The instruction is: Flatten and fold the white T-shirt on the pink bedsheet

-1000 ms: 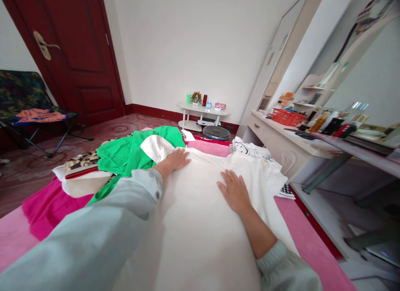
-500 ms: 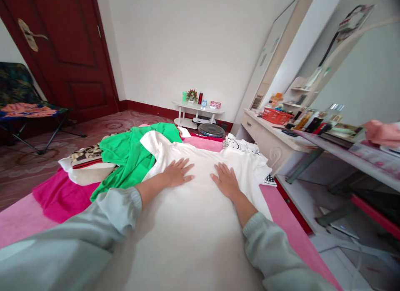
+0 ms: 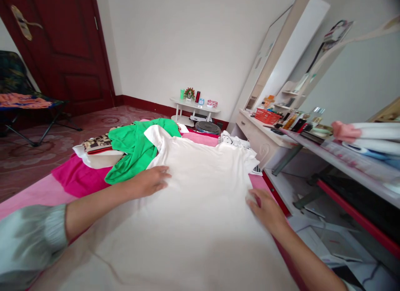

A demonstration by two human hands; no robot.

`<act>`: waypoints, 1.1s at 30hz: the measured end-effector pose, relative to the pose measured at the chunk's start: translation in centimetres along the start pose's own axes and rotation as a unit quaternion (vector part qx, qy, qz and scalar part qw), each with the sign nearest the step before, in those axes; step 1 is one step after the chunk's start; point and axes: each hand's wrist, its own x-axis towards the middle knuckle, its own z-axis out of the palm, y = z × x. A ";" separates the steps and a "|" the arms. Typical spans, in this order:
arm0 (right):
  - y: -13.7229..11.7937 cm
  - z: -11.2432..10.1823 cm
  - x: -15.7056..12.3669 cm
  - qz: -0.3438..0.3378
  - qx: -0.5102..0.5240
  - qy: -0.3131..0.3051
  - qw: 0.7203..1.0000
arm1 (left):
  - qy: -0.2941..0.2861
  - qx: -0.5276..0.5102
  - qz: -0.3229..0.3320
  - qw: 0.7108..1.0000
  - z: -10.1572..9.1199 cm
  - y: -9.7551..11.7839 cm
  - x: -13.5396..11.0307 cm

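Note:
A white T-shirt (image 3: 200, 199) lies spread out in front of me, its neck and sleeves toward the far end. My left hand (image 3: 154, 181) is at the shirt's left side below the sleeve, fingers slightly bent and apart. On the opposite side edge, my right hand (image 3: 265, 207) has its thumb and fingers parted, with a gap between them. Neither hand visibly grips the cloth. Beside the left sleeve lies a crumpled green garment (image 3: 137, 145), and past the right sleeve is a white garment with black print (image 3: 233, 139).
A magenta garment (image 3: 81, 174) and a brown patterned one (image 3: 98, 144) lie at the left on a pink cover (image 3: 37, 194). A dressing table (image 3: 261, 130) with bottles and a red basket (image 3: 267, 116) stands right, near a glass-topped desk (image 3: 315, 151). A folding chair (image 3: 31, 105) is far left.
Both hands have moved apart from the shirt's upper middle to its two side edges and come nearer to me. Their spread fingers are now more bent. The view has shifted slightly.

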 end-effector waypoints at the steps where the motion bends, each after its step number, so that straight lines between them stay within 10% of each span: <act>1: 0.6 -0.4 -1.3 0.018 -0.013 -0.005 1.000 | 0.012 -0.015 0.019 1.000 0.1 0.9 -1.1; 8: -0.1 -4.1 -7.4 0.128 -0.086 -0.196 0.969 | -0.030 -0.136 0.157 0.978 0.5 9.2 -5.3; 12: -2.2 -5.3 -7.7 0.119 0.100 -0.224 0.962 | -0.047 -0.195 0.171 0.965 0.7 11.6 -4.3; 19: -11.3 -6.3 -3.6 0.163 0.554 -0.199 0.792 | -0.063 -0.449 0.041 0.890 1.8 16.4 -2.1; 23: -16.2 -5.4 -1.6 0.063 0.663 -0.246 0.704 | 0.048 -0.540 -0.008 0.840 2.7 17.2 -0.9; 30: -13.7 -1.5 0.1 0.003 0.473 -0.116 0.874 | 0.130 -0.652 -0.211 0.716 1.7 11.3 0.5; 33: -12.5 0.8 -1.0 0.006 0.431 -0.135 0.892 | 0.134 -0.694 -0.235 0.668 0.8 10.0 0.7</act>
